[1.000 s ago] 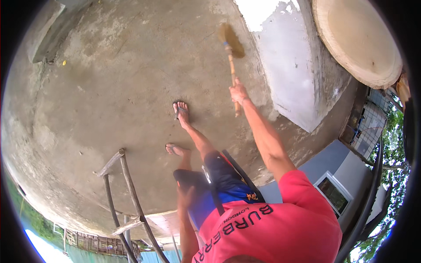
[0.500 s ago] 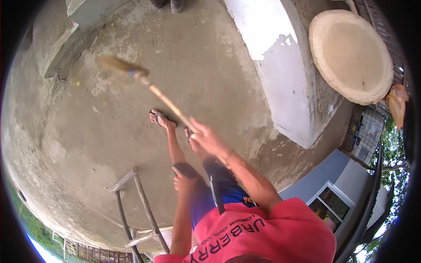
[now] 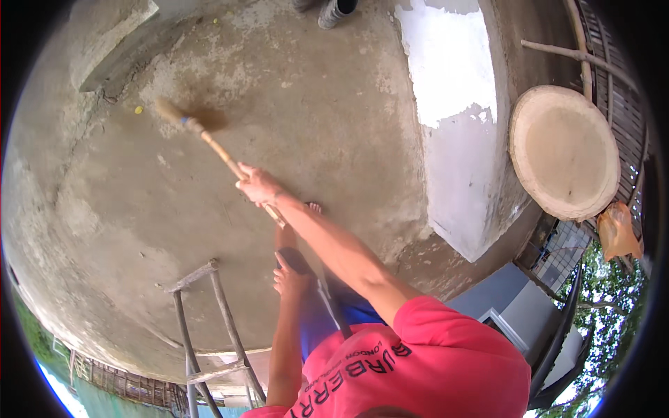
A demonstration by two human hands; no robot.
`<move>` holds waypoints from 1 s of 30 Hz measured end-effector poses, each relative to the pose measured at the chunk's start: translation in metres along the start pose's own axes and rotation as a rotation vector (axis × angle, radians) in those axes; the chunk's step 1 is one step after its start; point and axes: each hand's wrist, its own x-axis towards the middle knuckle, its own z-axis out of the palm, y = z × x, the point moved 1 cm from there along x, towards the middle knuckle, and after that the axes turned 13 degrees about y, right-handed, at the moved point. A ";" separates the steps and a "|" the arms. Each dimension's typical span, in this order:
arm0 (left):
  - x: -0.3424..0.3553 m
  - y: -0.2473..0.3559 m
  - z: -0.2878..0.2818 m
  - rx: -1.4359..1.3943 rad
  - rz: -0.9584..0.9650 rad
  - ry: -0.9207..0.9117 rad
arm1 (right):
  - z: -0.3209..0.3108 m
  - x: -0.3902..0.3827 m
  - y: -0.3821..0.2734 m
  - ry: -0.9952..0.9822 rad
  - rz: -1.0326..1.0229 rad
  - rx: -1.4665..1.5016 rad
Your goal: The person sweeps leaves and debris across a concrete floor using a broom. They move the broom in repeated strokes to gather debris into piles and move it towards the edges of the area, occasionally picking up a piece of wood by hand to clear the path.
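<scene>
Broom (image 3: 209,139): bristle head down on the concrete floor (image 3: 334,118), far left, near a small yellow scrap (image 3: 139,109) | Your right hand (image 3: 258,187): clamped round the wooden handle, arm outstretched | Your left hand (image 3: 291,279): resting on your knee, fingers loosely together, holding nothing | Around: metal frame (image 3: 209,306) below-left, white-painted wall block (image 3: 453,104) right, round wooden slab (image 3: 564,150) beyond, another person's boots (image 3: 334,10) at top.

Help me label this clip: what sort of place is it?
Probably an outdoor concrete yard beside a house: rough concrete floor, partly whitewashed wall, trees. The right hand holds a broom.
</scene>
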 end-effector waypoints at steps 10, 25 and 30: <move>0.022 0.048 -0.043 -0.266 -0.162 0.086 | -0.117 0.010 -0.072 0.498 -0.728 -0.300; 0.027 0.106 -0.173 -0.560 -0.393 -0.013 | -0.068 0.120 -0.238 -0.125 -0.586 -0.499; 0.026 0.110 -0.156 -0.795 -0.410 -0.138 | -0.168 0.094 -0.182 0.333 -0.408 -0.542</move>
